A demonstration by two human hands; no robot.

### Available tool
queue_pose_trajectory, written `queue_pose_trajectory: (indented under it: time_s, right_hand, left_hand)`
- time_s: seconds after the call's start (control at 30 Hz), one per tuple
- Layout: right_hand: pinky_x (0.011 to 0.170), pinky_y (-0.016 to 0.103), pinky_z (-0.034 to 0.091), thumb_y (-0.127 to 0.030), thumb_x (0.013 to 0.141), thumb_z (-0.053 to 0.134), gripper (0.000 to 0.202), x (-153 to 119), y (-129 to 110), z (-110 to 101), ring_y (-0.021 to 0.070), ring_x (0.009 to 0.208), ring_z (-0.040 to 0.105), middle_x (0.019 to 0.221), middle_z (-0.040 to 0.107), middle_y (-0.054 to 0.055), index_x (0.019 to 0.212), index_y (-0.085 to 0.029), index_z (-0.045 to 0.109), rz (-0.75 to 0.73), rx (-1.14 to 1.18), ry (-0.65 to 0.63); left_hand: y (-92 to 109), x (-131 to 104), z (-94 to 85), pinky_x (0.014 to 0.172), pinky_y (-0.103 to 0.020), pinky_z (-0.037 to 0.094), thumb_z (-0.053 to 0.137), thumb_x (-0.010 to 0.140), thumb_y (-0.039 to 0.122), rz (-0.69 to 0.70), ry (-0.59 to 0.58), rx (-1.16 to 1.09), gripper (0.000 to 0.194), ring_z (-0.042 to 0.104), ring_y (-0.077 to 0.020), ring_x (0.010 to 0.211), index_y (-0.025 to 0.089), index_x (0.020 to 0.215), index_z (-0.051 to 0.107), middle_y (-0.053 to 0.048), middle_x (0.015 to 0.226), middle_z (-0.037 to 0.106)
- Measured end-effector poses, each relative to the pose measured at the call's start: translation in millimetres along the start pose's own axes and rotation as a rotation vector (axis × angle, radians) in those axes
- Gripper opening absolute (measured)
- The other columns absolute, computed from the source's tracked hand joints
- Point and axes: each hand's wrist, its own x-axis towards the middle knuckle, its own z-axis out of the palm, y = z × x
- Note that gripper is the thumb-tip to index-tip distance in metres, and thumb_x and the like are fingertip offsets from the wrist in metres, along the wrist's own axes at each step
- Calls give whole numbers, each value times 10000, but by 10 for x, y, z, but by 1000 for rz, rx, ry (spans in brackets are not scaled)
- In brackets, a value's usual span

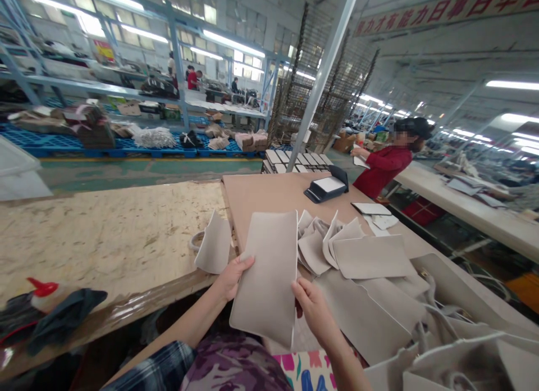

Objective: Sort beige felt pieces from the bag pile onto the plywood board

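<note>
A flat beige rectangular panel (pixel 267 267) is held up in front of my body, tilted, over the table's near edge. My left hand (pixel 236 274) grips its left edge, thumb on the front face and the other fingers hidden behind. At the lower right edge, my right hand (pixel 308 301) pinches the same panel. A smaller curved beige piece (pixel 214 244) with a looped strap stands just left of the panel. To the right lie several overlapping beige pieces (pixel 370 256).
Beige bags with straps (pixel 467 346) crowd the right side. A dark tray-like holder (pixel 326 187) sits farther back. A red-capped bottle (pixel 46 294) and dark cloth (pixel 67 318) lie at left. Beyond the brown-covered table (pixel 269 191) stands a person in red (pixel 383 166). A metal pole rises behind.
</note>
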Motion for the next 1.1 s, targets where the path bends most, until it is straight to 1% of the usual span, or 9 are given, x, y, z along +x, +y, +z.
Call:
queue_pose_trajectory:
  time_s: [0.27,0.43,0.5,0.63,0.73,0.8,0.93,1.0,1.1]
  right_hand:
    - [495,273,337,-658,721,411,446,-129,-128,50,113,451,403,529,420,-25,613,-226,398,90,-41,-119]
    - [549,289,291,-645,751,361,454,-108,-120,72,137,552,402,557,393,-4,573,-228,337,-16,-183,-5]
    - [563,291,295,-650,775,343,469,-102,-81,85,139,567,406,563,397,-1,579,-225,347,-35,-166,7]
    - [533,278,323,-677,799,347,483,-133,0,95,122,506,405,570,412,-21,652,-220,398,40,-47,-90]
    - [519,276,327,-648,788,364,439,-160,34,91,125,500,411,590,420,-23,681,-223,395,73,-89,-129]
    - [543,282,318,-605,788,364,402,-163,44,91,137,542,421,597,417,-13,655,-226,372,35,-183,-114]
    - [594,297,287,-576,818,331,408,-154,65,105,153,614,410,612,408,6,611,-225,326,-93,-304,-5]
    - [578,292,290,-610,836,322,443,-160,81,112,142,580,404,598,406,-1,618,-225,334,-66,-243,-23]
    - [533,275,311,-686,848,310,518,-200,92,113,123,513,413,586,427,-9,642,-218,390,21,-76,-129]
  left_hand:
    - [91,47,-33,743,-360,599,739,782,246,41,28,-16,351,713,-229,714,106,1083,622,-119,887,747]
    - [78,75,-2,786,-401,596,711,794,213,48,24,-34,306,716,-249,745,106,1068,625,-120,885,746]
    - [79,88,2,777,-393,598,708,794,201,59,34,-43,298,712,-238,722,107,1064,624,-113,872,746]
    - [112,95,-11,753,-367,603,725,779,195,70,66,-48,320,708,-221,700,111,1071,625,-103,882,748]
    - [138,93,-17,754,-359,606,733,771,188,79,57,-63,325,712,-225,718,108,1068,629,-105,887,749]
    - [143,94,-8,741,-355,610,734,767,179,83,49,-71,318,712,-225,711,103,1058,631,-107,874,750]
    - [135,101,23,733,-345,615,734,766,171,79,52,-89,318,710,-211,686,103,1058,627,-99,860,751]
    - [138,103,26,732,-343,616,731,767,167,75,63,-92,315,712,-211,687,105,1056,623,-98,859,751]
    - [156,102,9,734,-346,616,720,778,171,75,74,-74,323,716,-221,698,100,1076,618,-106,851,750]
